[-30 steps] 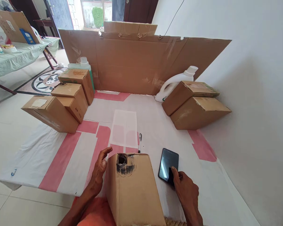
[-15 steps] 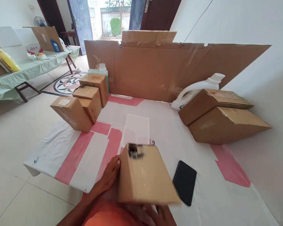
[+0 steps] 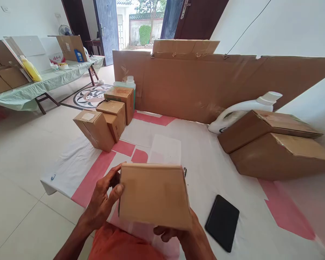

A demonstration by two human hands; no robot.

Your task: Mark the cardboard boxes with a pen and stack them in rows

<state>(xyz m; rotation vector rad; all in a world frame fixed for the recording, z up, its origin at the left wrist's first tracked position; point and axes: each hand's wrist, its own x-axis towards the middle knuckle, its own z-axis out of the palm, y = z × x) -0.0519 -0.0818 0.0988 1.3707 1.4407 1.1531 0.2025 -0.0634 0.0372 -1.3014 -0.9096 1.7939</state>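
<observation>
A brown cardboard box (image 3: 154,193) is held up over the near edge of the table, a plain face turned toward me. My left hand (image 3: 105,196) grips its left side, thumb on the near face and fingers around the far edge. At the lower right corner my right hand (image 3: 182,233) supports it, fingers curled beneath the bottom edge; part of that hand is hidden behind the box. Beyond the box lies a white sheet of paper (image 3: 166,148). A dark pen-like item (image 3: 185,171) peeks out past its right edge.
A black tablet (image 3: 222,222) lies to the right. Several cardboard boxes (image 3: 94,131) line the left edge, a clear jug (image 3: 131,83) behind them. Two stacked boxes (image 3: 273,155) and a white jug (image 3: 241,108) stand right. A cardboard panel (image 3: 192,86) closes off the back.
The box has been turned, so the face with the dark mark and hole no longer shows. My left hand has shifted its grip on the side. The view has swung slightly left.
</observation>
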